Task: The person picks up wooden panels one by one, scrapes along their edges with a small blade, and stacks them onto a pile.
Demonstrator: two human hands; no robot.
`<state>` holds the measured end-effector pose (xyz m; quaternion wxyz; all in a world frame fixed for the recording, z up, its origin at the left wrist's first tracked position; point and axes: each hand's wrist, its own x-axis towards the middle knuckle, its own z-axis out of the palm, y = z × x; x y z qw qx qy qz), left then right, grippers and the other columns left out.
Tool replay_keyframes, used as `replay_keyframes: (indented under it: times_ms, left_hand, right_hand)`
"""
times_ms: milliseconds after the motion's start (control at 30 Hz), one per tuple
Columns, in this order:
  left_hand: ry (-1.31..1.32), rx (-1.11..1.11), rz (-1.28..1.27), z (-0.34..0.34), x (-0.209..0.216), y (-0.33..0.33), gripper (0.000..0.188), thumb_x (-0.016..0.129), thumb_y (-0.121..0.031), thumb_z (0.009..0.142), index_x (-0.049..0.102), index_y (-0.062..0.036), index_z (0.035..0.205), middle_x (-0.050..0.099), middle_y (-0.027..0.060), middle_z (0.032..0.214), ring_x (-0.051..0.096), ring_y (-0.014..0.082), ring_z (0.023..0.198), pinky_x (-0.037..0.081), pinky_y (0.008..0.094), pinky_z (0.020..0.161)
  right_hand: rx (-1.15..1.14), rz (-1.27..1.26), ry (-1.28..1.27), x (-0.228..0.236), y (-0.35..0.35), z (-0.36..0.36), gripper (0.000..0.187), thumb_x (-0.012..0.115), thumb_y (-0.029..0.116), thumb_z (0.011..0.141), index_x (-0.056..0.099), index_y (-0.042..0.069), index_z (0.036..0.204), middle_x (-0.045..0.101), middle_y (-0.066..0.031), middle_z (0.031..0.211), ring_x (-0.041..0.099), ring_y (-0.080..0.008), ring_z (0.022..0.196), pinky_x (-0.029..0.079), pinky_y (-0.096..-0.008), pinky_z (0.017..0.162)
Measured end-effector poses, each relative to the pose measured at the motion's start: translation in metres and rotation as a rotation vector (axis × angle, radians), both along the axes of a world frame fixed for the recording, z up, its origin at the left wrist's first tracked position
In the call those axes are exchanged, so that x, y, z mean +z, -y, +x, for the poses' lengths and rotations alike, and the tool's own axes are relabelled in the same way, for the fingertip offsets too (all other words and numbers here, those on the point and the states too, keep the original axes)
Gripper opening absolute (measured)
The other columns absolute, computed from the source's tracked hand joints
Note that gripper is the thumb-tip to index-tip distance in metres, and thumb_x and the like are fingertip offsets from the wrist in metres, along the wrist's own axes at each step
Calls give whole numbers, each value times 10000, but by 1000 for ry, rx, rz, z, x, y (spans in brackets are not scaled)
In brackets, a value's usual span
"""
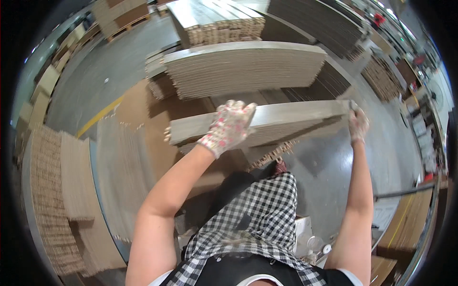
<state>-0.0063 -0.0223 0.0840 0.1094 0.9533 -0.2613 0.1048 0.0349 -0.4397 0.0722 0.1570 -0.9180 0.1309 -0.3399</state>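
Observation:
A long, narrow grey-white cardboard panel point(291, 112) lies across in front of me, at the top of a low stack of brown cardboard point(272, 136). Its right end is raised, with a dark gap under it. My left hand point(228, 127), in a white knit glove with pink spots, is closed over the panel left of its middle, fingers bent at the far edge. At the panel's right end, my gloved right hand point(359, 125) is closed on the corner. That hand is slightly blurred.
Just beyond stands a taller cardboard stack point(245, 69), with another pale-topped stack point(214, 21) behind it. More cardboard stacks point(55, 190) line my left. A brown sheet point(160, 124) lies under the near stack. Boxes point(405, 221) stand at the lower right.

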Motion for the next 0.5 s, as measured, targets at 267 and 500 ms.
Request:
replay_keyframes:
  times_ms: [267, 500]
  left_hand:
    - [189, 209, -241, -71, -4, -72, 693, 728, -289, 715, 441, -34, 1292, 530, 141, 1089, 504, 324, 1035, 408, 434, 868]
    - [-103, 717, -631, -210, -118, -193, 749, 723, -335, 745, 389, 9, 1320, 469, 244, 1231, 431, 418, 1156, 350, 471, 995]
  right_hand:
    - [341, 622, 119, -33, -98, -99, 182, 582, 199, 913, 617, 22, 885, 507, 59, 744, 415, -43, 704, 343, -195, 606]
    - [397, 886, 117, -76, -153, -133, 132, 601, 167, 908, 624, 37, 924, 512, 78, 719, 389, -5, 599, 306, -166, 512]
